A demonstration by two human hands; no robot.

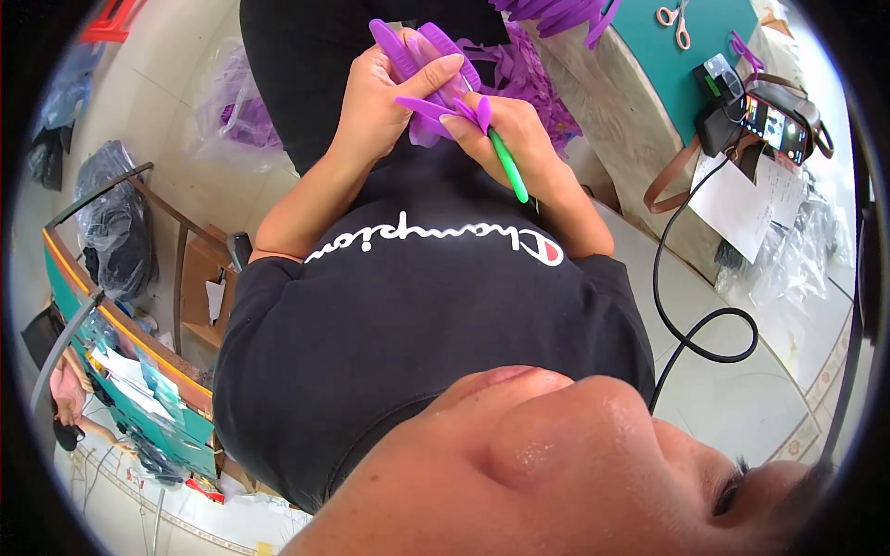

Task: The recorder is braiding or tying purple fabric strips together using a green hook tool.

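Note:
My left hand (375,102) is closed around a bunch of purple petal-shaped pieces (422,46), thumb pressed across them. My right hand (524,148) pinches a thin green stem (508,167) together with a small purple petal (468,113) at the stem's top end. Both hands meet above my lap, in front of my black shirt (417,315). The stem's lower end pokes out between my right fingers.
A heap of loose purple pieces (542,83) lies beside my right hand. At the upper right, a table with a teal mat (649,56) holds pink-handled scissors (680,23), a phone (774,125), a brown strap and papers. A black cable (691,324) loops down. Plastic bags (116,232) sit at left.

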